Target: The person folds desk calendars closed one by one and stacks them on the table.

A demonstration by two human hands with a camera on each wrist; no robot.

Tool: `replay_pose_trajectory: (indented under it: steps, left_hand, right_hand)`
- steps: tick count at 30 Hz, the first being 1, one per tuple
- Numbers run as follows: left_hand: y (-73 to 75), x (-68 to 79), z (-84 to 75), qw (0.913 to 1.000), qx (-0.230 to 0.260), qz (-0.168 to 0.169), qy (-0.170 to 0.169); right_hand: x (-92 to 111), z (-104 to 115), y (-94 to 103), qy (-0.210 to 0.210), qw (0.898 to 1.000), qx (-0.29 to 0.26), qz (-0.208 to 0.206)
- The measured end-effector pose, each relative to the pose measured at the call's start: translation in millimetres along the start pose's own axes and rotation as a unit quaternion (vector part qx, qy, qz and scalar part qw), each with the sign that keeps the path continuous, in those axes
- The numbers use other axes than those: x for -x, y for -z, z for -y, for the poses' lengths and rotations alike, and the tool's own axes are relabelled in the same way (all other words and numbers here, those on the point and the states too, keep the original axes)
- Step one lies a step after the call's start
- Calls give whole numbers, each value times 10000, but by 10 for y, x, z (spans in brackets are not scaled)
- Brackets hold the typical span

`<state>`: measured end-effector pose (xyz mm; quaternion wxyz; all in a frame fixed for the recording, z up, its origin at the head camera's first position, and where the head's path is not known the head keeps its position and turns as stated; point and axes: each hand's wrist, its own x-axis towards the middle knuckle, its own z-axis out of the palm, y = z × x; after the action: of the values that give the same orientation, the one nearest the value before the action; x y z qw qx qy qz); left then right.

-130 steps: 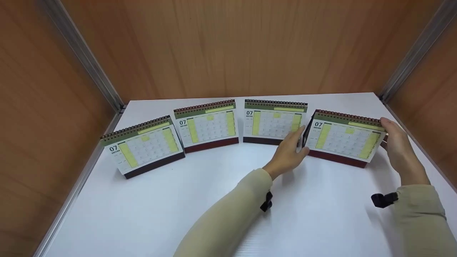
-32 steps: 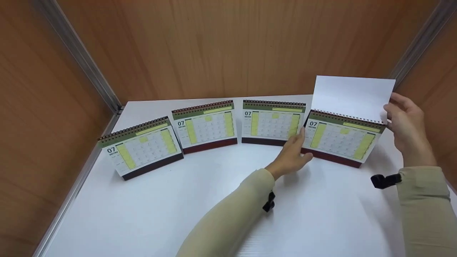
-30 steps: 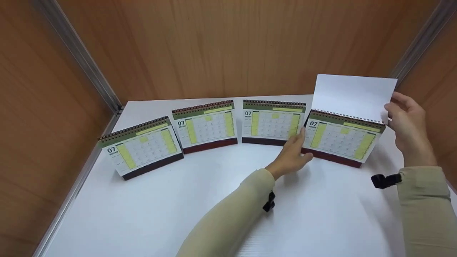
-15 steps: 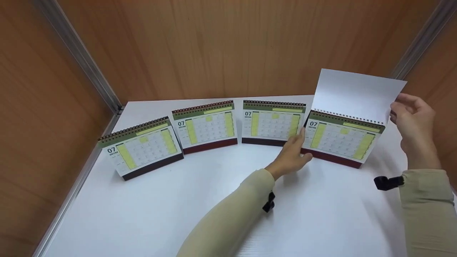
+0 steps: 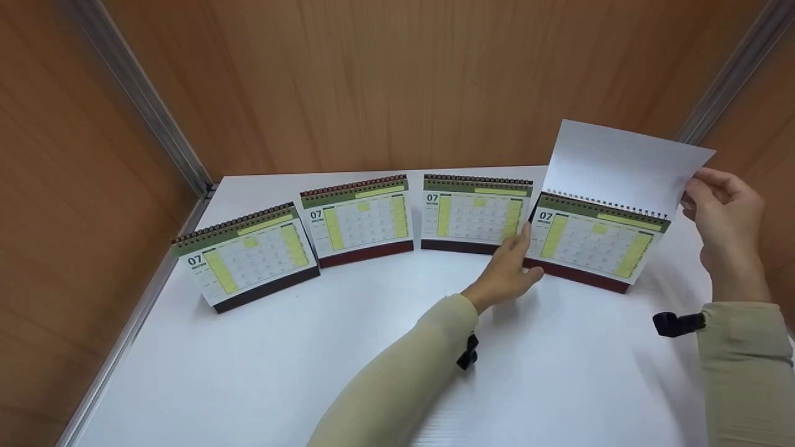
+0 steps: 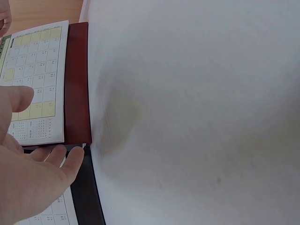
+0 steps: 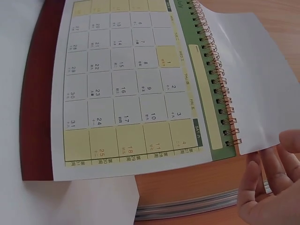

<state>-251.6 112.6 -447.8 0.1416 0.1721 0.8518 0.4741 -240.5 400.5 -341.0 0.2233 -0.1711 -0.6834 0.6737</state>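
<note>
At the far left of the frame, the first calendar (image 5: pixel 256 257) stands on the white desk (image 5: pixel 248 372) and shows 07. The second calendar (image 5: pixel 366 223), left of the middle, and the third calendar (image 5: pixel 466 214), just right of it, show 07 too. These three look done.

The left hand (image 5: pixel 502 273) has straight fingers by the left side of the last calendar (image 5: pixel 590 245). It grips nothing; I can't quite tell if it presses.

The last calendar, at right, shows 07, but a white page (image 5: pixel 621 164) sticks up from its top. The right hand (image 5: pixel 728 217), far right, pinches the page's edge. This page looks only part turned, so that bit seems left.
</note>
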Motion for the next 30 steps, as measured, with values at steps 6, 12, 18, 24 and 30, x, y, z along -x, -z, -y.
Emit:
replay_pose_trajectory:
  steps: [6,12,18,24,30]
  left_hand:
    - [0,-4,3,10000,5,-9,27]
    - [2,-6,7,10000,2,-2,14]
    - [4,-4,8,10000,10,-11,-24]
    - [1,-5,10,9999,-78,-12,-78]
    - [0,-2,6,10000,-39,2,-17]
  right_hand:
    - [21,24,-2,-70,9999,-85,-69]
    - [39,15,45,4,9984,-532,178]
    - [52,-11,74,178,9911,-1212,524]
    - [52,-14,82,123,9878,-1398,681]
    - [51,-27,106,-56,9774,-1884,959]
